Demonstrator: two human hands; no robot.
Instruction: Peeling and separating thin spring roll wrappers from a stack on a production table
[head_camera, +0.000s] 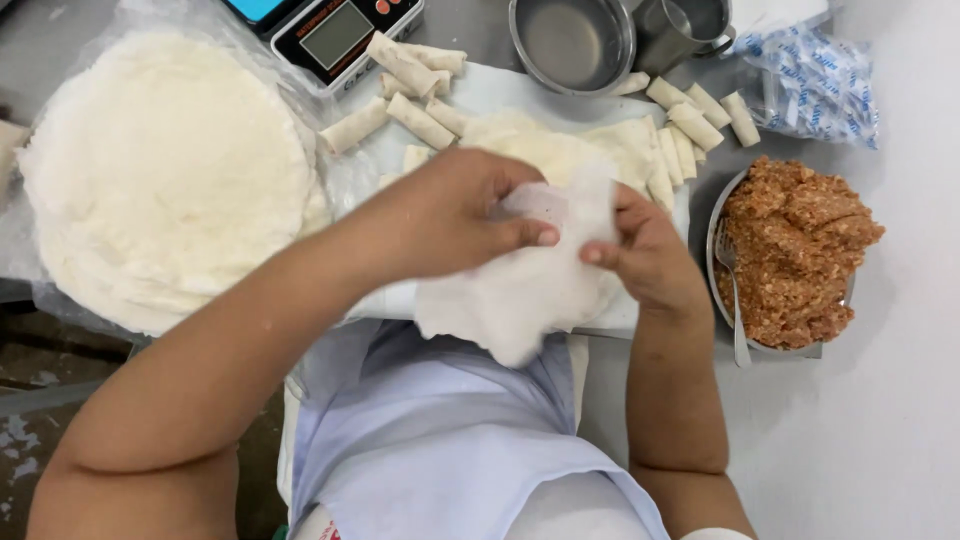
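Both hands are up over the middle of the table (900, 420), pinching one thin white wrapper (520, 295) between them: the left hand (450, 215) nips its upper edge with thumb and fingertips, the right hand (645, 250) grips the opposite edge, and the sheet droops loose below toward the apron (440, 440). It looks feather-light, limp and easily torn, so I'd judge the edges the safest place to hold, with a gentle pull. Under the hands lies a white board (490, 85) with another wrapper (540, 145) spread on it. Rolled pieces (420, 122) are scattered at the far side, more in a row (690, 125) to the right. Further left, a big wrapper stack (165, 170) sits on plastic. Right, a bowl of minced filling (790, 250) with a spoon (735, 300). At the far edge, a scale (335, 35), a steel bowl (572, 42) and a cup (690, 25), all partly cut off. Whether one sheet or two is pinched, I can't tell.
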